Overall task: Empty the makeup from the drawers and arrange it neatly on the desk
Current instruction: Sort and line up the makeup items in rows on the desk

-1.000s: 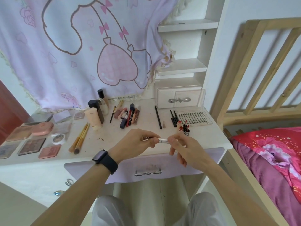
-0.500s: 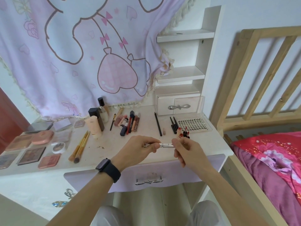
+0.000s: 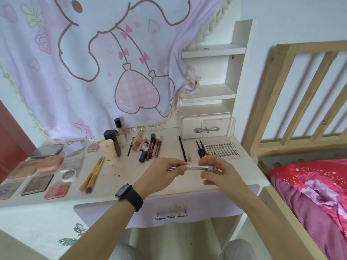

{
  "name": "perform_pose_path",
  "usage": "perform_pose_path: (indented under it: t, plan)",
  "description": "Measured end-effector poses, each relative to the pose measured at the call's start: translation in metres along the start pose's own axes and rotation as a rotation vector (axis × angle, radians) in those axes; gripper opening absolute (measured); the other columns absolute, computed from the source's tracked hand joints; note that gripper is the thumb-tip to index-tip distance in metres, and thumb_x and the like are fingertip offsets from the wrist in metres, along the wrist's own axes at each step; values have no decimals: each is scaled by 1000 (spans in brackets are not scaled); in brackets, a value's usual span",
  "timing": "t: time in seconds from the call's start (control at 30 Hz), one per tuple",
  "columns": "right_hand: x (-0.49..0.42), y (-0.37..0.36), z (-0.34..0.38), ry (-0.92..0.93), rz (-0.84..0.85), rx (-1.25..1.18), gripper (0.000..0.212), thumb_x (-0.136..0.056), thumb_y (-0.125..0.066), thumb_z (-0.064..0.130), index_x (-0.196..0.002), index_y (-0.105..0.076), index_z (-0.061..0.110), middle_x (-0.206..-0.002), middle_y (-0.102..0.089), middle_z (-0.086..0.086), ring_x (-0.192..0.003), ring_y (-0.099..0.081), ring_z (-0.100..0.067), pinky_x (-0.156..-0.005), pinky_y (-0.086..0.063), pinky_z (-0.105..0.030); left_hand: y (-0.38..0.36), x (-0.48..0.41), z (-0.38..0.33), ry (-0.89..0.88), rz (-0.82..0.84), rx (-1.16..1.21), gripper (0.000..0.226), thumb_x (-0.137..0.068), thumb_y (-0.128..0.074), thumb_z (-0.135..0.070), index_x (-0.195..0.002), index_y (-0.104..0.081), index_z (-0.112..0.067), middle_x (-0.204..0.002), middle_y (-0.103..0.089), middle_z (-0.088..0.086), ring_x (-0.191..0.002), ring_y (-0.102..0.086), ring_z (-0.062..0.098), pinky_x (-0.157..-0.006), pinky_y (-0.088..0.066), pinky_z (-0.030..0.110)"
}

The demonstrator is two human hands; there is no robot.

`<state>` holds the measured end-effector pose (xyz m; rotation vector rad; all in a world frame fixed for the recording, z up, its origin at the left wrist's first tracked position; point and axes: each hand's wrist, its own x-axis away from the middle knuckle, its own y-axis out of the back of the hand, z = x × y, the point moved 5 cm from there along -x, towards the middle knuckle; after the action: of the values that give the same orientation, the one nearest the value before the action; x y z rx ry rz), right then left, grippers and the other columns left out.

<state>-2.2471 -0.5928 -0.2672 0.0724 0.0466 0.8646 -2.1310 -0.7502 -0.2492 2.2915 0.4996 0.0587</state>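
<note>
both hands hold one silver lipstick tube [image 3: 198, 167] level above the counter [image 3: 131, 173]: left hand [image 3: 165, 172] fingers pinch its left end, right hand [image 3: 218, 173] fingers grip its right end.

Both bare forearms reach forward from the bottom of the view and converge until the hands nearly meet. The left hand [image 3: 163, 172] is knuckles-up with its fingers curled, thumb and forefinger pinching one end of a slim silver tube [image 3: 198, 167]. The right hand [image 3: 220, 172] faces it, fingertips pinching the other end, lower fingers loosely bent. A dark watch [image 3: 129, 197] bands the left wrist.
</note>
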Motion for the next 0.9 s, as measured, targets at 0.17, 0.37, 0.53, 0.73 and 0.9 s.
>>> perform_pose_path:
  t: [0.17,0.37,0.53,0.73,0.9]
  plan:
    - [1,5,3,-57,-47,42,22,-97,-63,38,-99,-69,17,-85,-75,-6,-63,-63,-16,-61,-57,-30,0,-1,-11,-36,-6,-22,21,-100,-58,-35,-113,-73,-30,-83,-71,-17,-61,-52,0,-59,-40,15]
    - [-1,8,5,-2,-18,-14,23,-90,-71,7,-107,-70,23,-107,-68,1,-88,-71,-20,-78,-61,-31,0,-7,-14,-23,2,-51,22,-99,-57,-38,-115,-72,-31,-83,-69,-22,-78,-59,4,-67,-44,16]
    - [-1,10,9,-52,-64,49,23,-96,-65,37,-100,-68,14,-80,-74,-6,-62,-62,-17,-62,-57,-32,1,-9,-21,-40,-4,-68,23,-99,-58,-37,-116,-72,-31,-86,-71,-19,-74,-58,1,-64,-43,14]
    - [1,11,11,-38,-14,-21,27,-93,-72,22,-118,-64,26,-109,-70,0,-82,-74,-19,-75,-61,-32,1,-10,-25,-36,-3,-50,23,-98,-60,-37,-116,-73,-31,-91,-73,-16,-86,-64,6,-79,-51,27]
    - [0,15,9,-39,-13,54,13,-98,-64,25,-101,-73,17,-78,-74,-3,-60,-62,-15,-60,-55,-29,0,-10,-26,-40,3,-80,23,-98,-60,-37,-117,-72,-32,-92,-74,-14,-79,-64,13,-75,-51,31]
